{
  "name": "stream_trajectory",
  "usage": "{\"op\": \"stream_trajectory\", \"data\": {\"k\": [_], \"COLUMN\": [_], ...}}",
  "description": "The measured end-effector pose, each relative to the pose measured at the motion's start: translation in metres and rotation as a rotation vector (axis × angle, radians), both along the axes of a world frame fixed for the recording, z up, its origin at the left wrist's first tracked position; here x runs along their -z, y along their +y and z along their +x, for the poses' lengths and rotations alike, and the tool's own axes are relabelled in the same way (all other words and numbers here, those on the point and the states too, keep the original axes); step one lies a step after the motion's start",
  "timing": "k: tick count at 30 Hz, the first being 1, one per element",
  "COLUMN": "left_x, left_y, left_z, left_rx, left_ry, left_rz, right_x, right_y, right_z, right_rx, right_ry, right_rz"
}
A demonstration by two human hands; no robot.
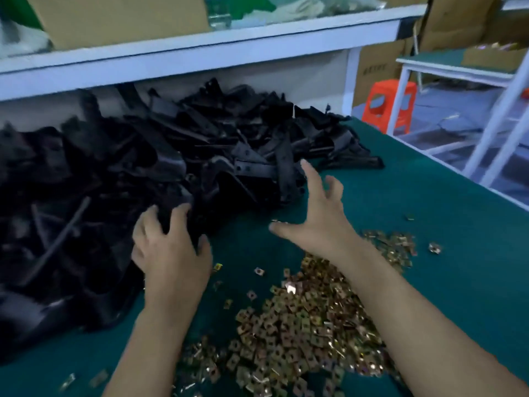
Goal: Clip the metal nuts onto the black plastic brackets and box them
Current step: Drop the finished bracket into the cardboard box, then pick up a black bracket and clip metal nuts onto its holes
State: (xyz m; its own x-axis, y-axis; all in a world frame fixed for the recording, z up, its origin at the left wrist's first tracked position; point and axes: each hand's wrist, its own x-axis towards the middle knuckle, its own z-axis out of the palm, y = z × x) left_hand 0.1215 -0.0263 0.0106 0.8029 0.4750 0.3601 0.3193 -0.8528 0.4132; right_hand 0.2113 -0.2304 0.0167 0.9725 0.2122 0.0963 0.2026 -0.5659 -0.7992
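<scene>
A big heap of black plastic brackets (137, 167) covers the left and back of the green table (429, 224). A pile of small gold-coloured metal nuts (300, 325) lies at the front, between my forearms. My left hand (169, 247) rests on the near edge of the bracket heap, its fingers curled around a black bracket (177, 222). My right hand (315, 213) hovers with fingers spread above the table, just right of the heap, holding nothing.
A white shelf (200, 50) with cardboard boxes (123, 18) runs over the back of the table. Loose nuts (435, 247) lie scattered on the green surface. An orange stool (389, 107) and a white frame table (458, 67) stand at the right.
</scene>
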Motion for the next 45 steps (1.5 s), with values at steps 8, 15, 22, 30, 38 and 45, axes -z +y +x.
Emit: {"op": "stream_trajectory", "data": {"k": [8, 15, 22, 30, 38, 45], "left_x": [0.018, 0.019, 0.022, 0.023, 0.021, -0.004], "left_y": [0.013, 0.014, 0.015, 0.013, 0.006, 0.005], "left_z": [0.003, 0.001, 0.002, 0.002, 0.004, 0.005], "left_rx": [-0.014, 0.005, 0.077, 0.214, 0.38, 0.5], "left_ry": [-0.191, -0.345, -0.425, -0.446, -0.471, -0.568], "left_rz": [-0.038, -0.094, -0.091, -0.235, -0.606, -1.317], "right_x": [0.016, 0.015, -0.002, -0.004, -0.001, -0.005], "right_y": [0.07, 0.056, 0.046, 0.039, 0.046, 0.066], "right_z": [0.085, 0.077, 0.048, 0.017, -0.004, -0.026], "right_rx": [0.131, 0.087, 0.053, 0.189, 0.183, 0.106], "right_ry": [0.008, -0.121, -0.249, -0.457, -0.48, -0.735], "right_rz": [-0.324, -0.241, -0.218, -0.03, 0.086, 0.013]}}
